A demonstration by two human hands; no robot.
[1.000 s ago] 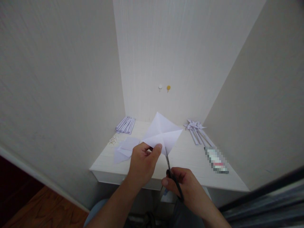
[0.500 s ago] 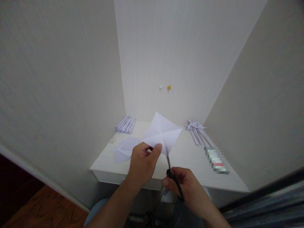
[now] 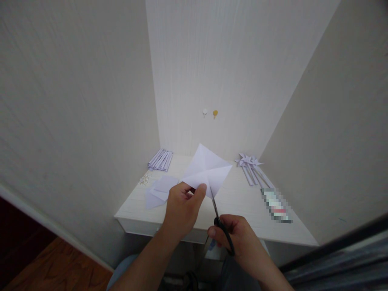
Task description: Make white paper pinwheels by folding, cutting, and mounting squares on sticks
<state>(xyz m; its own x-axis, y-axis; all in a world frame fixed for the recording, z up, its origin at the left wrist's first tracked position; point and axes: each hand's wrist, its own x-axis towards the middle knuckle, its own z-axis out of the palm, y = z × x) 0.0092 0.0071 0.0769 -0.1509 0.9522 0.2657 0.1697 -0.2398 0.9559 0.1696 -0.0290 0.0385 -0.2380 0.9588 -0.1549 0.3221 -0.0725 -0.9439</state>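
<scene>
One sheet of paper (image 3: 209, 167), one pair of scissors (image 3: 224, 231), held above a white desk (image 3: 239, 204)

The left hand (image 3: 184, 208) grasps the sheet near its lower corner, thumb on top and fingers beneath. The sheet is white, turned like a diamond, with creases crossing near its middle, and it is held up over the middle of the desk. The right hand (image 3: 242, 238) grips the scissors by their black handles, at the front edge of the desk. Their blades point away from the person and meet the near corner of the sheet, along a crease; how deep any cut runs is too small to tell.

To the left of the sheet, more white sheets (image 3: 157, 196) lie overlapping on the desk, close to the left hand. Beyond them is a small scatter of white bits (image 3: 144, 179), and farther back, a row of rolled paper sticks (image 3: 160, 160) lies side by side near the wall (image 3: 194, 68). On the right, several paper pinwheels (image 3: 249, 160) on sticks lie together, heads toward the back. A blurred-out object (image 3: 275, 205) lies just in front of them. On the back wall, a white hook (image 3: 205, 112) and a yellow hook (image 3: 215, 113) sit side by side.
</scene>
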